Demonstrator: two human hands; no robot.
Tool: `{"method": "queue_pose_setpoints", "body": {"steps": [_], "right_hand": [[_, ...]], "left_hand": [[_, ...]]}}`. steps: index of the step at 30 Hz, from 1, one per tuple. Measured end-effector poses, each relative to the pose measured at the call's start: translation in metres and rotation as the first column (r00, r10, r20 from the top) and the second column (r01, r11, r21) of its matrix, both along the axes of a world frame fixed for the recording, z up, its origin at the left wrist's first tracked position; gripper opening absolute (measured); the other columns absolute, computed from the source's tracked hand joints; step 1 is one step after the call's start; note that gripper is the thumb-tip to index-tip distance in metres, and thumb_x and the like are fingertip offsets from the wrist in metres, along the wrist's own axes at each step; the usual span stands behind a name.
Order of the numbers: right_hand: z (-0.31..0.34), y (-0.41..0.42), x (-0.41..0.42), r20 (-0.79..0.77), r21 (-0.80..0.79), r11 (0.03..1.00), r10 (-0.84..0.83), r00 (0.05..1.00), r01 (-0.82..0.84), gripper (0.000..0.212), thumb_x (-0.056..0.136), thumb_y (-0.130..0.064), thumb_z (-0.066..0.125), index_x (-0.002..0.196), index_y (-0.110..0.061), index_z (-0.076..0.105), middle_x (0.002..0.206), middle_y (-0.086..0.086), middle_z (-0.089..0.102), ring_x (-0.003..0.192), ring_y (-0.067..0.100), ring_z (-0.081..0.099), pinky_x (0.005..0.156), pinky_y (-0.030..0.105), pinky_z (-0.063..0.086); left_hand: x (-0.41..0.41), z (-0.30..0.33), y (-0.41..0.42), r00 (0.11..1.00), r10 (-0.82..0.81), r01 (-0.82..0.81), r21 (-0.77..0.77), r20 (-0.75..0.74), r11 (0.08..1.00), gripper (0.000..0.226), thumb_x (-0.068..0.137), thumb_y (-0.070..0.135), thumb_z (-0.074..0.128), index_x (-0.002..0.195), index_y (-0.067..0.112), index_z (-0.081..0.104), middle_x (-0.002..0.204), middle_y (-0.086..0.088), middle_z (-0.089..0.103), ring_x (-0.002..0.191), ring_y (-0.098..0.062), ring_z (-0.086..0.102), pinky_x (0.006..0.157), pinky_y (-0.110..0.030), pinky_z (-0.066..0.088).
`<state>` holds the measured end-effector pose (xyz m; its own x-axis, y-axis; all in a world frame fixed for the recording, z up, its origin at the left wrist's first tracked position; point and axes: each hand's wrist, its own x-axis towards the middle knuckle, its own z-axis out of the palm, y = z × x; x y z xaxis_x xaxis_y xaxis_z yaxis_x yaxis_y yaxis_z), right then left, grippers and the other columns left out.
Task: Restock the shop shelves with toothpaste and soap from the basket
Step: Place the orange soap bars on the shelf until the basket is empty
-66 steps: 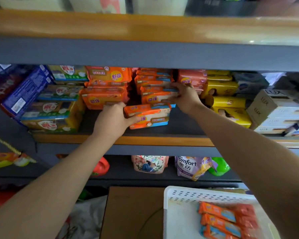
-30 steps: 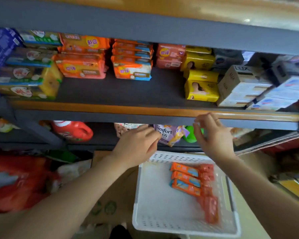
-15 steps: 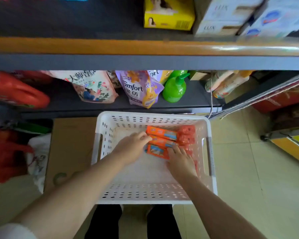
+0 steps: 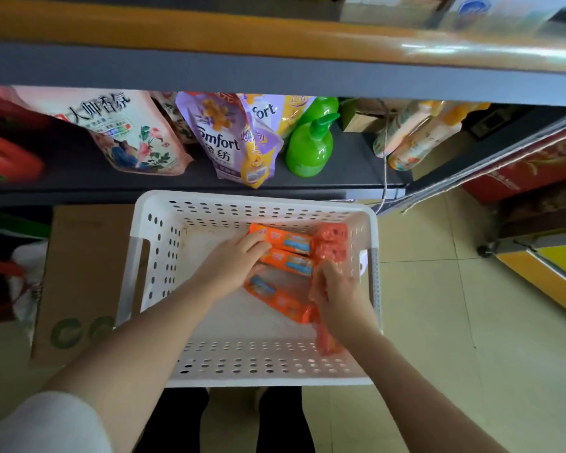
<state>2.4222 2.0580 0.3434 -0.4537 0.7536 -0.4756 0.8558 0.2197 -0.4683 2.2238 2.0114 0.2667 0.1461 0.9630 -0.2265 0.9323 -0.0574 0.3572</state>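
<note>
Fingers of both hands are down among the orange soap packs in the white basket (image 4: pixel 190 374), which sits on the floor in front of the shelves. On the near right, the right hand (image 4: pixel 339 295) curls loosely over the end of the nearest soap pack (image 4: pixel 275 297), though whether it has closed on that pack or on the crumpled orange wrapping beside it cannot be told. Slightly farther and to the left, the left hand (image 4: pixel 232 266) has its fingers together, laid across the left end of the middle soap pack (image 4: pixel 290 261), pressing rather than clamping. A third pack (image 4: pixel 283 238) lies just beyond, touching the middle one, near the far wall. These packs look light, blocky and stiff inside, with glossy film that may slide, so a pinch across the short sides near an end should hold best. Beyond the basket, the lower shelf (image 4: pixel 356 171) carries refill pouches and a green pump bottle (image 4: pixel 311 147).
</note>
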Motion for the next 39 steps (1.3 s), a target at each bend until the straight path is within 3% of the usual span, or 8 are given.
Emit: {"method": "queue_pose_setpoints", "body": {"steps": [6, 11, 16, 20, 24, 31, 36, 39], "right_hand": [[-0.009, -0.005, -0.018, 0.115, -0.182, 0.95, 0.276, 0.954, -0.253, 0.03, 0.091, -0.024, 0.048, 0.12, -0.018, 0.045, 0.117, 0.007, 0.058, 0.104, 0.028, 0.057, 0.084, 0.039, 0.05], [-0.036, -0.019, -0.021, 0.229, -0.137, 0.912, 0.408, 0.884, -0.386, 0.039, 0.09, -0.035, 0.052, 0.126, -0.02, 0.047, 0.13, 0.002, 0.05, 0.12, 0.023, 0.046, 0.102, 0.037, 0.035], [-0.052, -0.02, -0.022, 0.333, -0.1, 0.856, 0.509, 0.794, -0.507, 0.039, 0.09, -0.033, 0.049, 0.126, -0.017, 0.047, 0.132, 0.004, 0.051, 0.125, 0.023, 0.042, 0.105, 0.035, 0.029], [-0.065, -0.032, -0.03, 0.513, 0.009, 0.751, 0.563, 0.648, -0.66, 0.033, 0.087, -0.034, 0.05, 0.112, -0.014, 0.06, 0.114, 0.004, 0.062, 0.112, 0.026, 0.05, 0.101, 0.037, 0.033], [-0.077, -0.042, -0.05, 0.511, 0.011, 0.677, 0.629, 0.586, -0.736, 0.032, 0.092, -0.018, 0.041, 0.119, -0.004, 0.053, 0.119, 0.012, 0.058, 0.116, 0.032, 0.045, 0.108, 0.04, 0.024], [-0.074, -0.042, -0.063, 0.421, -0.1, 0.755, 0.622, 0.66, -0.648, 0.045, 0.086, -0.019, 0.053, 0.127, -0.007, 0.039, 0.126, 0.014, 0.055, 0.121, 0.03, 0.043, 0.105, 0.037, 0.026], [-0.066, -0.027, -0.061, 0.481, -0.174, 0.701, 0.673, 0.562, -0.692, 0.049, 0.083, -0.037, 0.058, 0.124, -0.013, 0.051, 0.128, 0.009, 0.052, 0.124, 0.028, 0.041, 0.11, 0.042, 0.021], [-0.046, -0.016, -0.055, 0.427, -0.152, 0.752, 0.635, 0.643, -0.641, 0.046, 0.086, -0.037, 0.056, 0.128, -0.02, 0.048, 0.135, 0.002, 0.046, 0.137, 0.022, 0.028, 0.117, 0.045, 0.0]], "left_hand": [[0.01, 0.002, -0.008, 0.998, 0.049, -0.053, -0.086, -0.049, 0.995, 0.057, 0.059, 0.016, 0.083, 0.109, 0.004, 0.06, 0.109, -0.013, 0.062, 0.081, -0.027, 0.066, 0.06, -0.032, 0.053], [0.009, 0.003, -0.001, 0.981, -0.02, 0.017, -0.015, -0.191, 1.0, 0.051, 0.04, 0.024, 0.088, 0.083, 0.012, 0.066, 0.086, -0.004, 0.066, 0.06, -0.018, 0.062, 0.046, -0.025, 0.045], [0.005, 0.001, -0.001, 0.986, -0.016, 0.02, 0.023, -0.167, 1.0, 0.041, 0.044, 0.02, 0.088, 0.078, 0.012, 0.066, 0.083, -0.005, 0.065, 0.068, -0.021, 0.064, 0.053, -0.029, 0.051], [-0.018, 0.011, -0.016, 0.991, 0.132, -0.128, -0.147, 0.019, 0.981, 0.035, 0.078, 0.027, 0.069, 0.105, 0.01, 0.056, 0.105, -0.007, 0.062, 0.094, -0.024, 0.059, 0.075, -0.034, 0.048], [-0.042, 0.031, -0.031, 0.926, 0.352, -0.319, -0.215, 0.134, 0.923, 0.027, 0.084, 0.031, 0.062, 0.104, 0.016, 0.051, 0.087, 0.003, 0.056, 0.076, -0.016, 0.054, 0.058, -0.028, 0.039], [-0.045, 0.055, -0.03, 0.812, 0.496, -0.456, -0.197, 0.306, 0.868, 0.037, 0.082, 0.029, 0.066, 0.113, 0.014, 0.052, 0.109, -0.004, 0.063, 0.095, -0.018, 0.057, 0.073, -0.029, 0.043], [-0.059, 0.082, -0.033, 0.607, 0.672, -0.638, -0.245, 0.424, 0.73, 0.042, 0.081, 0.03, 0.067, 0.118, 0.017, 0.052, 0.111, -0.001, 0.061, 0.098, -0.016, 0.057, 0.077, -0.026, 0.043], [-0.073, 0.106, -0.039, 0.433, 0.73, -0.708, -0.302, 0.529, 0.638, 0.037, 0.08, 0.026, 0.067, 0.114, 0.019, 0.054, 0.111, 0.001, 0.062, 0.1, -0.016, 0.06, 0.086, -0.034, 0.051]]}}
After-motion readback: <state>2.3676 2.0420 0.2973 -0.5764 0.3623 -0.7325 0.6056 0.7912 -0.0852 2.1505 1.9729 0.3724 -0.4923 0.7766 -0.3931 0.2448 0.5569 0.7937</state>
